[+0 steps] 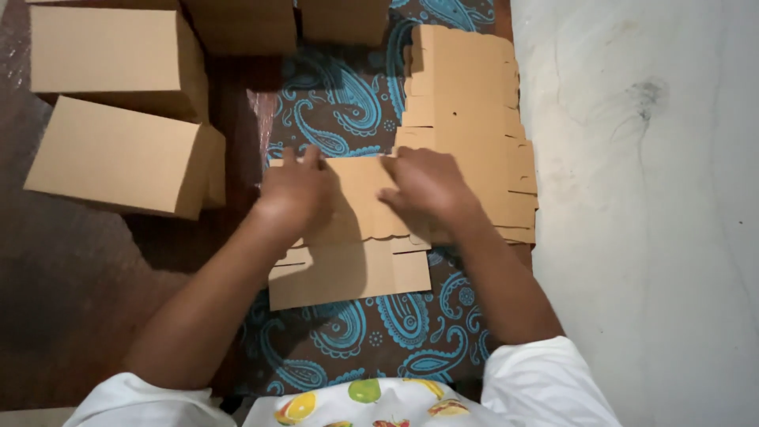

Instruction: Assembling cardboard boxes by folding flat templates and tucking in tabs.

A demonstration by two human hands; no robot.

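Both hands — left (294,188), right (427,186) — hide the flat carton's (348,273) fold.

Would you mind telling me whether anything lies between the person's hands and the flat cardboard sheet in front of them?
Nothing visible does. The left hand and the right hand both rest palm down directly on the flat cardboard sheet. The stack of flat cardboard lies beyond and to its right.

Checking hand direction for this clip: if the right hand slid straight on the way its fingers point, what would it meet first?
The right hand points left across the flat cardboard blank. It would likely meet the left hand first, which rests on the same blank close beside it.
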